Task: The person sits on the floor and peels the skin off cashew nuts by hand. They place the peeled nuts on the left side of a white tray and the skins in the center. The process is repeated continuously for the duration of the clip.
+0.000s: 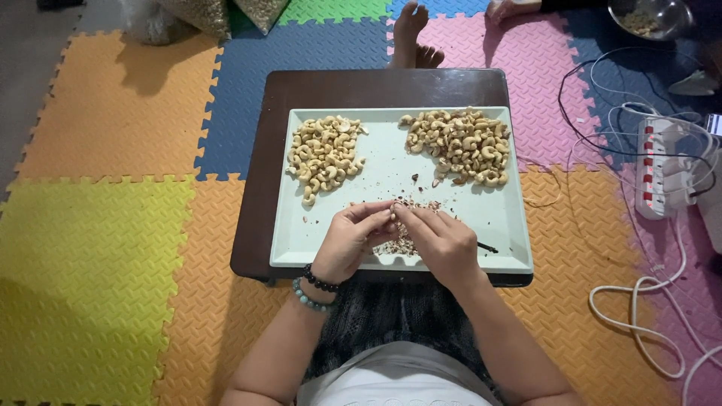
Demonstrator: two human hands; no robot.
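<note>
Though the foam puzzle mats [105, 225] fill most of the floor, soft and ridged in yellow, orange, blue and pink, the work sits on a low dark-brown table [263, 150], hard and smooth with rounded corners. On it lies a pale green tray [496, 225], rigid plastic by the look, shallow rim. Far-left part of tray: a pile of pale cashews [325, 154], looks peeled. Far-right part: a bigger pile of cashews [462, 143], browner, some skin on. At the near edge, a scatter of skin flakes [398, 244], papery, very light. Left hand [352, 240] and right hand [444, 240] meet over the near edge, fingertips of both pinched on one small nut [394, 213], mostly hidden. Judging: nut is light, hard, curved, brittle, would snap under force; best pinched across the flat sides. Beaded bracelets [317, 289] on left wrist. A thin dark tool [486, 247] lies beside the right hand.
</note>
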